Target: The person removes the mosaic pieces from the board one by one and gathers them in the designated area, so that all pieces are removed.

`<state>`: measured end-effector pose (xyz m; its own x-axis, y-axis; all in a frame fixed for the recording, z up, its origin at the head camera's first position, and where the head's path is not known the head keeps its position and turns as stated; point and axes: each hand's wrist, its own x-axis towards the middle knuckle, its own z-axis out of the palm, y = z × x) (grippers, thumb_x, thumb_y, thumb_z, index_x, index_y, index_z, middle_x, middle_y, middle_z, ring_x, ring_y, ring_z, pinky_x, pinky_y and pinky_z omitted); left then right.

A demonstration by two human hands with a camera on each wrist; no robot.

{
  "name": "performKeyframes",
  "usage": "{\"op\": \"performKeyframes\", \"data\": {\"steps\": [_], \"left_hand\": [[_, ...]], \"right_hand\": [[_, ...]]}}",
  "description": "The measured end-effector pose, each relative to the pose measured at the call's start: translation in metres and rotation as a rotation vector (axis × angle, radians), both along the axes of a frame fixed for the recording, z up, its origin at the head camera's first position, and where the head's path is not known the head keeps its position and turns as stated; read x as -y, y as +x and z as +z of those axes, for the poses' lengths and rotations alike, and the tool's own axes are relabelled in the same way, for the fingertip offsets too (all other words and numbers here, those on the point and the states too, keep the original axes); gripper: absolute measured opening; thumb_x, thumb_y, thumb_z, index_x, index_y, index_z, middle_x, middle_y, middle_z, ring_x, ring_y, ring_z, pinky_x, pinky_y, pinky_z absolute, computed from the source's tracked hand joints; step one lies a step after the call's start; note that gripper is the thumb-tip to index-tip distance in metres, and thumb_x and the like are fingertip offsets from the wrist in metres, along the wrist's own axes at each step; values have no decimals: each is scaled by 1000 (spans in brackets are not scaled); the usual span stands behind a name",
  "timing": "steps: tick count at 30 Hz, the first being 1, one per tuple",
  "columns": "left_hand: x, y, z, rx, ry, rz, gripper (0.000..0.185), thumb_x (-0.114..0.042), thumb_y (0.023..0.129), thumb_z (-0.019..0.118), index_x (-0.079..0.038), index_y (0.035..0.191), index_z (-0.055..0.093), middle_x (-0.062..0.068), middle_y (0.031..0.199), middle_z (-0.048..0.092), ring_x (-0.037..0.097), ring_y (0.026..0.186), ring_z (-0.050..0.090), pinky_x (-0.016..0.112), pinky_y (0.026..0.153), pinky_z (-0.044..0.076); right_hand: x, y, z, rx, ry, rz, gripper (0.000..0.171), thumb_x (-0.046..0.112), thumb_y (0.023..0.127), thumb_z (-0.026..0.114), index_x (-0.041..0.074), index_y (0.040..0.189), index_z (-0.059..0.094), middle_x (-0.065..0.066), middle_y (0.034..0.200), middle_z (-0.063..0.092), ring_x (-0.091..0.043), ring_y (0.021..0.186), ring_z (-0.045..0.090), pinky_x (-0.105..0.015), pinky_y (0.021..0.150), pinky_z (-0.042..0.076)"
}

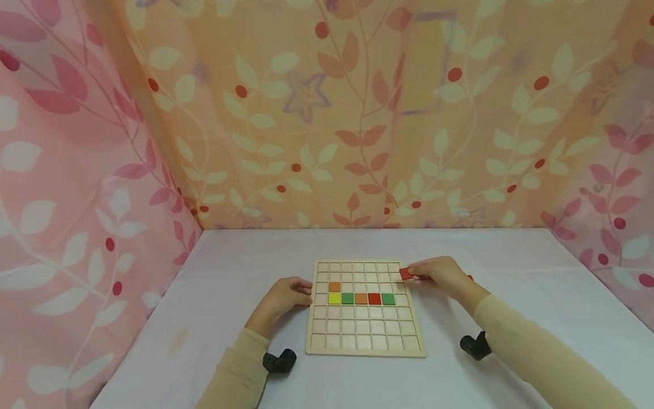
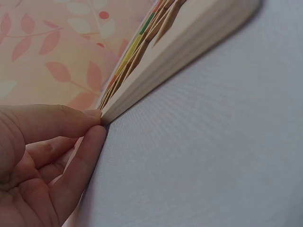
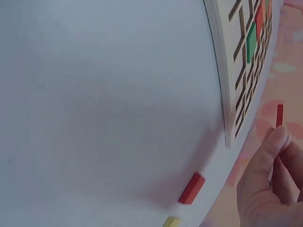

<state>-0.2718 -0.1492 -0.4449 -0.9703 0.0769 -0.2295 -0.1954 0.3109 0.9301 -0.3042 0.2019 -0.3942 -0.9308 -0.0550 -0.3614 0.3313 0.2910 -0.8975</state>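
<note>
A pale wooden grid board [image 1: 365, 353] lies flat in the middle of the white table. One orange tile [image 1: 334, 287] sits in its third row; the row below holds a yellow tile [image 1: 334, 298], then green, orange, red and green. At the board's left edge, my left hand [image 1: 281, 301] rests its thumb and fingertips against the side. My right hand [image 1: 439, 275] pinches a red tile [image 1: 406, 274] between thumb and fingers, raised over the board's upper right edge. The right wrist view shows that red tile [image 3: 280, 114] edge-on, above the fingertips.
On the table right of the board lie another red tile [image 3: 191, 189] and a yellow tile [image 3: 172, 222], partly cut off by the frame. Black devices [image 1: 280, 361] stick out from both wrists. Floral cloth walls [image 1: 317, 113] stand behind and beside the table.
</note>
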Motion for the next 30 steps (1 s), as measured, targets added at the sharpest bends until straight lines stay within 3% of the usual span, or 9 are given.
{"op": "performKeyframes", "data": {"steps": [14, 24, 30], "left_hand": [[0, 1, 5, 8, 25, 9, 36, 9, 73, 69, 5, 108, 62, 12, 90, 61, 13, 73, 58, 28, 68, 55], [-1, 1, 2, 8, 25, 12, 36, 9, 73, 69, 4, 108, 62, 12, 91, 63, 13, 74, 59, 28, 68, 55], [-1, -1, 1, 9, 24, 20, 36, 8, 73, 70, 3, 108, 62, 12, 92, 62, 14, 74, 59, 29, 68, 55]], "right_hand": [[-38, -2, 5, 33, -48, -80, 48, 15, 84, 68, -9, 123, 52, 0, 79, 65, -7, 64, 63, -23, 71, 55], [-64, -1, 6, 49, -73, -140, 51, 17, 84, 69, -9, 124, 50, 5, 73, 65, -6, 64, 65, -22, 68, 55], [-81, 0, 6, 70, -75, -162, 38, 17, 84, 68, -3, 115, 59, 5, 74, 66, -8, 66, 64, -23, 71, 55]]}}
